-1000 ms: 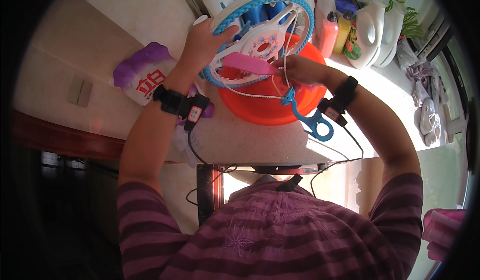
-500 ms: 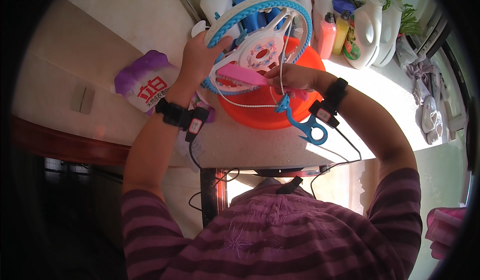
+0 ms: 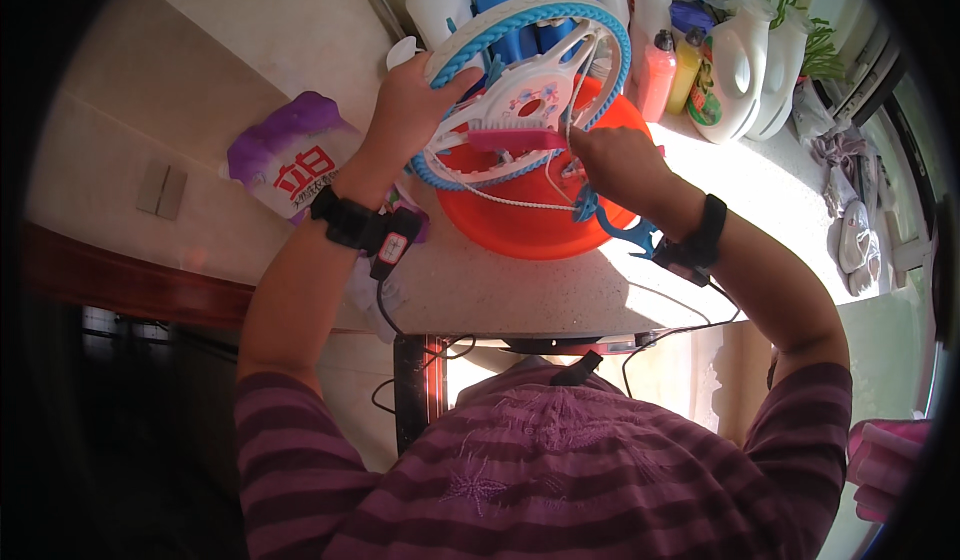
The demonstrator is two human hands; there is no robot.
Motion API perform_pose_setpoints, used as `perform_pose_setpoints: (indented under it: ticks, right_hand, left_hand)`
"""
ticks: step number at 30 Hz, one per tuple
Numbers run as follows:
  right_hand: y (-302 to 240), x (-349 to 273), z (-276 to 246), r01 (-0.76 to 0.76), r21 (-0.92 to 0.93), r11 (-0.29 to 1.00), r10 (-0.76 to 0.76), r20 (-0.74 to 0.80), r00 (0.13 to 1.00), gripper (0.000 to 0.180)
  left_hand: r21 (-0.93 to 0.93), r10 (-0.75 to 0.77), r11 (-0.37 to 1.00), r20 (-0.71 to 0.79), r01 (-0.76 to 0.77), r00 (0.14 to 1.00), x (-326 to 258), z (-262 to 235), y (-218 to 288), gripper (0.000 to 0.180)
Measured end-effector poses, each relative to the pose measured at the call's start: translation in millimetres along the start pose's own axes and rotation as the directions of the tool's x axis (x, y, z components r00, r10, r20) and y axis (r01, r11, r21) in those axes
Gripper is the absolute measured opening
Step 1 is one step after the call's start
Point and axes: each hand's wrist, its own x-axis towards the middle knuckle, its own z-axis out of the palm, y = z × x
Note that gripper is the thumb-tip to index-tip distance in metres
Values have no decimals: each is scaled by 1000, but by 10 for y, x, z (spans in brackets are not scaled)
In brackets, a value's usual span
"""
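Note:
My left hand [image 3: 408, 110] grips the left rim of a round blue-and-white plastic hanger ring [image 3: 530, 26], held tilted above an orange basin [image 3: 540, 235]. A pink scrub brush [image 3: 518, 140] lies across the ring's white centre. My right hand [image 3: 622, 165] is closed at the ring's lower right, where white cords [image 3: 500, 198] run from it. A blue plastic hook [image 3: 625, 230] hangs just under that hand. Both wrists wear black bands.
The basin stands on a pale stone counter [image 3: 520, 295]. Several detergent bottles [image 3: 650, 20] and white jugs [image 3: 745, 65] line the back. A purple-and-white detergent bag [image 3: 290, 165] lies at the left. A pink object [image 3: 885, 465] shows at the lower right.
Both hands have lifted the ring higher and farther from me, and it now tilts more upright over the basin. The blue hook rose with my right hand.

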Motion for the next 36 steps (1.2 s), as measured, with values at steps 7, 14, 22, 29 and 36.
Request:
perform_pose_setpoints:
  ticks: [7,14,22,29,36]
  right_hand:
    - [118,96,62,75,114,991,-78,20,997,20]
    - [230,-31,-12,84,130,988,-67,-129,989,21]
    - [224,7,192,44,-61,997,-41,47,998,25]
    - [380,-12,223,36,-263,964,14,186,982,40]
    - [433,57,296,187,-140,972,-199,-77,977,36]
  left_hand:
    - [-23,-85,996,11,85,996,-7,-33,-2,41]
    - [-40,-85,995,35,86,996,18,-41,2,43]
    - [16,-109,994,27,109,994,14,-42,16,44]
    - [18,-50,999,15,50,999,39,-33,10,44]
    - [79,-155,986,107,147,982,158,-84,197,47]
